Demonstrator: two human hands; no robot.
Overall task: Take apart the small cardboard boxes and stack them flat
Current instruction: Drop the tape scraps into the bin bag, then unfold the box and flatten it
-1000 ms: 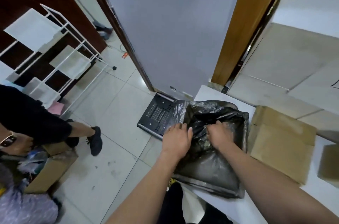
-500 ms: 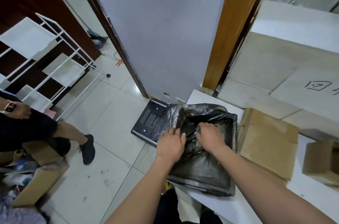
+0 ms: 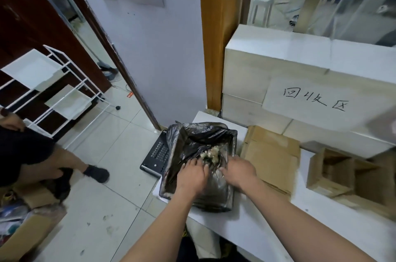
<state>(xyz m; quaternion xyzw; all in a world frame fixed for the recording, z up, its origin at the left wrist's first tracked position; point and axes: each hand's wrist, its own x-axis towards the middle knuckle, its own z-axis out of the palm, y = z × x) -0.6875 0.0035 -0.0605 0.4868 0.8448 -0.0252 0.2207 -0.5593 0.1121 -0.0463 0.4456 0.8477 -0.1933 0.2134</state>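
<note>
A black plastic bag covers a box at the left end of the white table. My left hand lies on the bag with fingers spread. My right hand sits beside it, fingertips tucked into the bag's plastic at its mouth, where pale crumpled stuff shows. To the right lies a stack of flattened cardboard. Further right stands an open small cardboard box, still assembled.
White blocks with a handwritten paper sign wall the table's back. A black device lies on the floor by the table. A seated person's legs, a white wire rack and an open carton are at left.
The bag's mouth has opened wider and pale contents now show. Both hands have slid toward the near side of the bag. The view has tilted up and right, showing the sign and open box.
</note>
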